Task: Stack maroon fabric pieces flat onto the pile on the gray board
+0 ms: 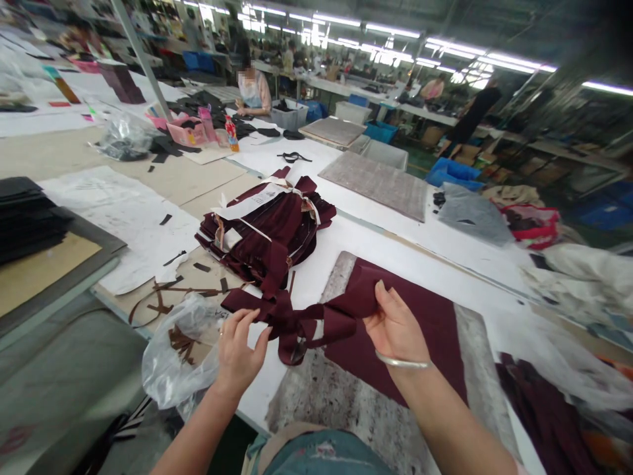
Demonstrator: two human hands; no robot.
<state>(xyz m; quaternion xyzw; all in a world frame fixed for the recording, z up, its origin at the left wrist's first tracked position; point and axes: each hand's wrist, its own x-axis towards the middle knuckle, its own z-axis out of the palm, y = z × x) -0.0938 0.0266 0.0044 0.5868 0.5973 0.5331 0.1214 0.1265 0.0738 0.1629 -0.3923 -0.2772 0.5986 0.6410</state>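
Observation:
A tangle of maroon material strips (291,323) hangs between my two hands above the front edge of the table. My right hand (398,330), with a silver bangle at its wrist, pinches the strips' right end between thumb and fingers. On the other side my left hand (240,353) has its fingertips and thumb on the strips' left part, lightly closed on it. Below my right hand a maroon sheet (420,330) lies flat on a worn grey board (341,396). Behind the strips sits a tied bundle of maroon pieces (267,224) with a white paper label.
A clear plastic bag (173,369) with brown scraps hangs at the table's front edge. Black pieces (30,214) are stacked at left. Farther back are a pink basket (188,134), a bottle (231,134) and another grey board (373,183). A co-worker (254,89) sits beyond.

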